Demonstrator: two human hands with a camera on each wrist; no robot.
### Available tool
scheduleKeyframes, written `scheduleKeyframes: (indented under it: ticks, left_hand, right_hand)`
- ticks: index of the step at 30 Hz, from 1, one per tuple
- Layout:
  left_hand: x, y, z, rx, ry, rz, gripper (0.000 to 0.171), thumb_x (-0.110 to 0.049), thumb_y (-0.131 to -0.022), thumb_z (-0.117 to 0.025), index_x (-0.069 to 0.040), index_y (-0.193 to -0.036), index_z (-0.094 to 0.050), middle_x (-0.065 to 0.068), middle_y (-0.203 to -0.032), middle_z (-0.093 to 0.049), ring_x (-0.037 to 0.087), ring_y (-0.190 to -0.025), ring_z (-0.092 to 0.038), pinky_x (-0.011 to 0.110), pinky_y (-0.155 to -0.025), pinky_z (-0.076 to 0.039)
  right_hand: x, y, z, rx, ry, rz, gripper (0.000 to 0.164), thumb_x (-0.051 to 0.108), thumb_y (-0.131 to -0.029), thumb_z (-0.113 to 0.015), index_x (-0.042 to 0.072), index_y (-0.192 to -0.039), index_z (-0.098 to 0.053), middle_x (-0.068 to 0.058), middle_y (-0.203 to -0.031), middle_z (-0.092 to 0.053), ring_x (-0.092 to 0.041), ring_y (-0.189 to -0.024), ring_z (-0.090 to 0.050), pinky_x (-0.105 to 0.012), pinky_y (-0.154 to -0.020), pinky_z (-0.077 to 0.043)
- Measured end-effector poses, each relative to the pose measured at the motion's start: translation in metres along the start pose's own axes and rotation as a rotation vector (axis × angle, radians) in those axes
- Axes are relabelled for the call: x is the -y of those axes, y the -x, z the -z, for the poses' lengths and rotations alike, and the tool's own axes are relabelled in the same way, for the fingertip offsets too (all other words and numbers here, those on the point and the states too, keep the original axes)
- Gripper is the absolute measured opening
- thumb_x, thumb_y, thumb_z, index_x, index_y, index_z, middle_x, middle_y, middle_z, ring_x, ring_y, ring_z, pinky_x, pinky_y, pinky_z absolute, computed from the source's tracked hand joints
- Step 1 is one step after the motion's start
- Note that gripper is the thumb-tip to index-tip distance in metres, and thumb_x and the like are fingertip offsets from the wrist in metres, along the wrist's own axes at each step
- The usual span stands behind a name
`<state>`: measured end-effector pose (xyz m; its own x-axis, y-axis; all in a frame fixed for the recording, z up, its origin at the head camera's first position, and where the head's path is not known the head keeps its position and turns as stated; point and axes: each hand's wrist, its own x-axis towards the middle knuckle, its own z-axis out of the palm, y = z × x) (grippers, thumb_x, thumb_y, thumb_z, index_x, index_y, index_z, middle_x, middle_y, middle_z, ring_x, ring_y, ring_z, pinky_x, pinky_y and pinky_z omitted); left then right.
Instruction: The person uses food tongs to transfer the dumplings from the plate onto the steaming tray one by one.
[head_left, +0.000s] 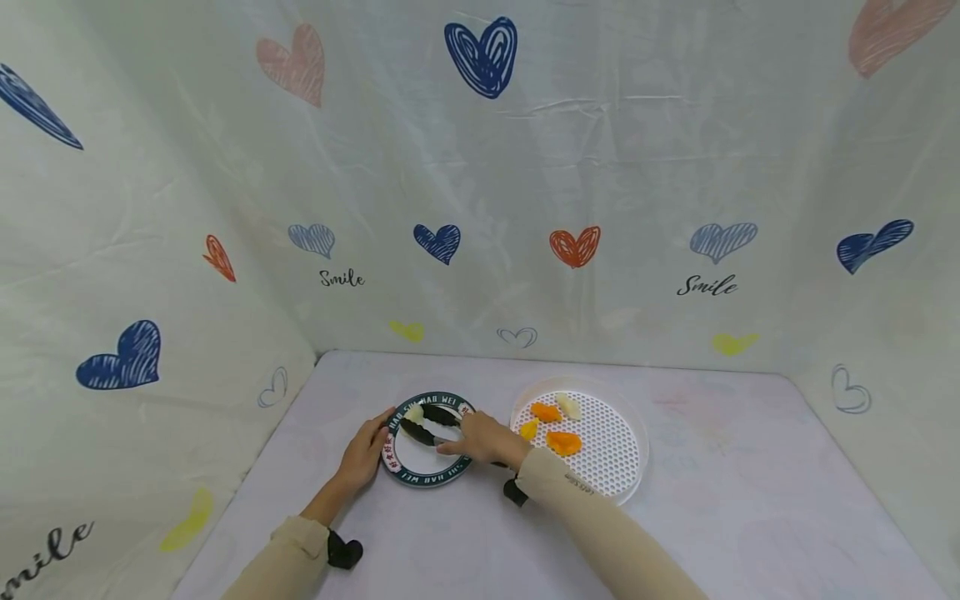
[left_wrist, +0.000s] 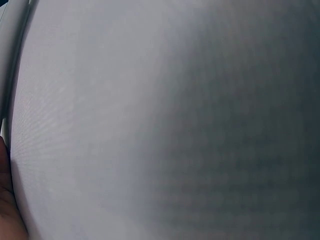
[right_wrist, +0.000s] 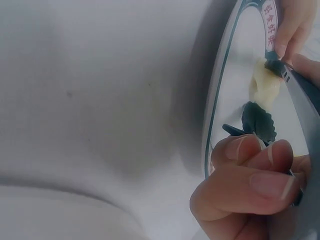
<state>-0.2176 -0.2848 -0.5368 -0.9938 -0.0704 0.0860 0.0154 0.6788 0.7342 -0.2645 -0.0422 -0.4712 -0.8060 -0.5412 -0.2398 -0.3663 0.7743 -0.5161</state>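
My right hand (head_left: 483, 437) holds food tongs (head_left: 420, 432) with black scalloped tips and metal arms over a round plate (head_left: 427, 480). The tips lie on either side of a pale cream, dumpling-like piece (right_wrist: 265, 87) at the plate's upper left. Whether they press it firmly, I cannot tell. At the plate's left edge, my left hand (head_left: 363, 450) grips the dark green lettered rim, its thumb over it. The left wrist view shows mostly blurred tabletop, with part of the hand (left_wrist: 9, 215) at the edge.
Right of the plate stands a round white perforated tray (head_left: 615, 454). On its left half lie orange pieces (head_left: 564, 442), a yellow piece (head_left: 528, 429) and a cream piece (head_left: 568, 407). My right forearm (head_left: 570, 492) crosses its lower left edge. A heart-printed curtain (head_left: 517, 183) encloses the white table (head_left: 720, 492).
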Motion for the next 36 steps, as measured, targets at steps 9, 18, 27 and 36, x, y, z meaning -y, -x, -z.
scheduleKeyframes:
  ticks: [9, 18, 27, 36]
  left_hand:
    - [-0.001, -0.001, 0.0, 0.005, 0.006, 0.007, 0.043, -0.015, -0.109, -0.039, -0.003, -0.151, -0.041, 0.021, -0.126, -0.053, 0.033, -0.111, -0.05, 0.055, -0.105, -0.039]
    - [0.0, -0.001, 0.0, -0.001, -0.001, 0.0, 0.042, -0.013, -0.109, -0.041, -0.003, -0.15, -0.043, 0.019, -0.119, -0.055, 0.03, -0.103, -0.05, 0.05, -0.096, -0.042]
    - [-0.002, -0.001, 0.001, -0.003, 0.011, 0.017, 0.043, -0.013, -0.109, -0.04, -0.003, -0.151, -0.041, 0.023, -0.125, -0.053, 0.035, -0.111, -0.05, 0.057, -0.105, -0.038]
    - [-0.002, -0.001, 0.0, 0.013, 0.003, 0.025, 0.044, -0.013, -0.109, -0.04, -0.003, -0.151, -0.04, 0.022, -0.127, -0.053, 0.034, -0.111, -0.049, 0.056, -0.106, -0.038]
  right_hand:
    - [-0.002, 0.003, -0.006, -0.024, -0.065, 0.045, 0.047, 0.049, -0.092, -0.068, 0.007, -0.072, -0.058, -0.002, -0.06, -0.046, -0.012, -0.05, -0.046, -0.022, -0.046, -0.036]
    - [-0.005, 0.006, -0.009, -0.047, -0.079, 0.036, 0.046, 0.048, -0.091, -0.069, 0.004, -0.083, -0.06, -0.004, -0.066, -0.05, -0.014, -0.056, -0.047, -0.024, -0.048, -0.037]
    - [-0.008, 0.008, -0.004, -0.065, -0.068, 0.013, 0.057, 0.049, -0.092, -0.068, -0.005, -0.109, -0.06, -0.011, -0.083, -0.054, -0.02, -0.068, -0.052, -0.028, -0.054, -0.043]
    - [-0.012, 0.017, 0.001, -0.062, -0.148, -0.004, 0.056, 0.046, -0.094, -0.067, -0.006, -0.112, -0.06, -0.01, -0.079, -0.054, -0.018, -0.062, -0.051, -0.026, -0.05, -0.042]
